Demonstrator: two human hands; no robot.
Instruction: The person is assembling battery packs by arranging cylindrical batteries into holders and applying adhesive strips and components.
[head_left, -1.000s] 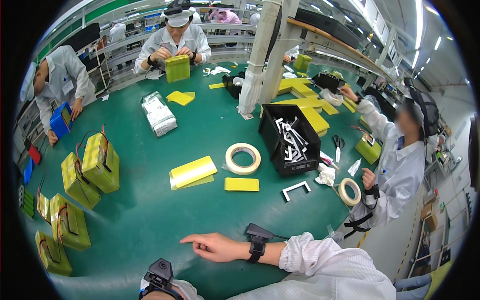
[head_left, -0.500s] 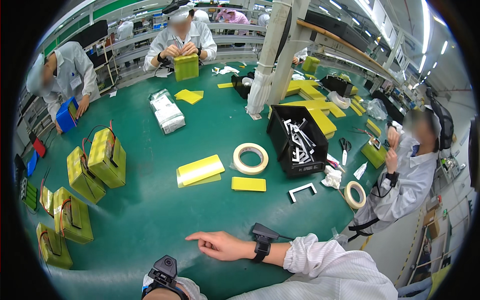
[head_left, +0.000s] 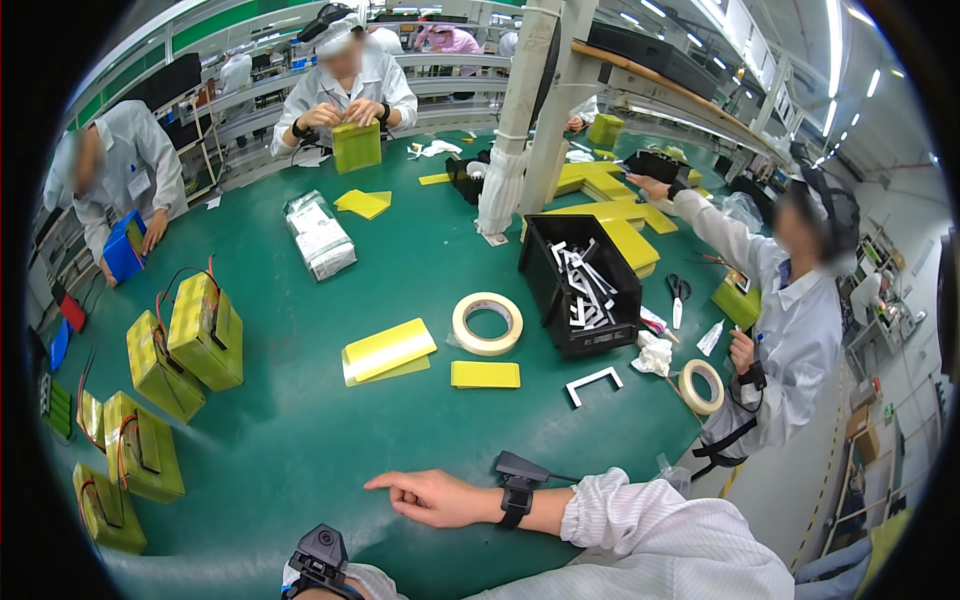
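Note:
My right hand (head_left: 432, 496) lies on the green table (head_left: 300, 450) near its front edge. Its index finger points left, the other fingers are loosely curled, and it holds nothing. A black wrist device (head_left: 518, 478) sits on that arm above a white sleeve. Of my left arm only a black wrist device (head_left: 320, 556) shows at the lower edge; the hand itself is hidden. Nearest ahead of my right hand are a flat yellow sheet (head_left: 485, 374), a stack of yellow sheets (head_left: 387, 350) and a roll of tape (head_left: 487, 323).
Yellow-green battery packs (head_left: 205, 332) with wires stand at the left. A black bin of white brackets (head_left: 582, 285), a loose white bracket (head_left: 594, 384) and a second tape roll (head_left: 701, 386) are at the right. Three people in white coats work around the table; a wrapped pole (head_left: 520, 120) stands at the back.
My right hand has stayed about where it was on the table. The person at the right has stretched an arm out toward the back of the table.

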